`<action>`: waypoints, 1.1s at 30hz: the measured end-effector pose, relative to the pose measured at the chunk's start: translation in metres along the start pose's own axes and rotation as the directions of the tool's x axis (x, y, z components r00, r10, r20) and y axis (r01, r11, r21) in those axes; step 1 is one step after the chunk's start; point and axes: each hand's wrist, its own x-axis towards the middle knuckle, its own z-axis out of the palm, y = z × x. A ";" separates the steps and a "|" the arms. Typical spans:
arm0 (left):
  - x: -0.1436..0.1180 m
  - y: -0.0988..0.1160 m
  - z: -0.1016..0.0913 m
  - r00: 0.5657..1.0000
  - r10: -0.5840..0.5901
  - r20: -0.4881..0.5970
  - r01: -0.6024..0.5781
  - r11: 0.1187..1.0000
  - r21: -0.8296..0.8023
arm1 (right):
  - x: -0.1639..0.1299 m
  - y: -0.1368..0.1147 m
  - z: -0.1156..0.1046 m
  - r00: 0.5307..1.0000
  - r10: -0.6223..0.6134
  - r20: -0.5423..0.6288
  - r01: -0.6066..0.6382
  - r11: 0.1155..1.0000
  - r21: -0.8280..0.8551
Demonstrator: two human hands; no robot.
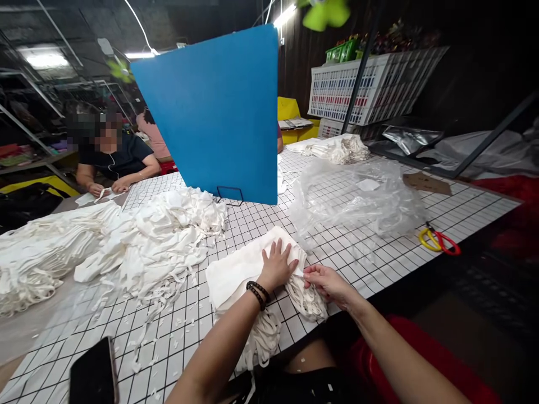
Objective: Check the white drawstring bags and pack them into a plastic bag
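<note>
The white cloth stack [236,264] lies near the desk's [252,221] front edge and looks partly put in order — its top is smoothed flat, while bunched straps [309,303] spill loose beside it. On it rests the left hand [278,264], fingers spread and gripping nothing, while the right hand [326,283] appears to pinch the stack's corner between closed thumb and finger. Beyond that 1 stack, I count 1 fanned pile [46,241], 1 tangled heap [168,230], 1 far pile [341,147], 1 phone [92,373] and 1 pair of scissors [438,240] — single pieces cannot be counted.
</note>
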 end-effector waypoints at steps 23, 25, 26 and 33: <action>0.007 -0.001 0.006 1.000 0.010 -0.026 -0.008 0.996 0.090 | -0.172 0.003 -0.063 0.954 -0.243 -0.177 0.280 0.932 0.230; 0.008 -0.001 0.007 0.999 0.010 -0.030 -0.007 0.995 0.100 | -0.169 0.000 -0.058 0.928 -0.307 -0.210 0.346 0.921 0.182; 0.008 -0.001 0.007 0.999 0.011 -0.031 -0.008 0.995 0.104 | -0.167 -0.002 -0.056 0.913 -0.336 -0.231 0.374 0.915 0.148; 0.008 -0.001 0.008 0.999 0.022 -0.050 -0.016 0.993 0.117 | -0.160 -0.021 -0.041 0.716 -0.594 -0.366 0.554 0.803 -0.219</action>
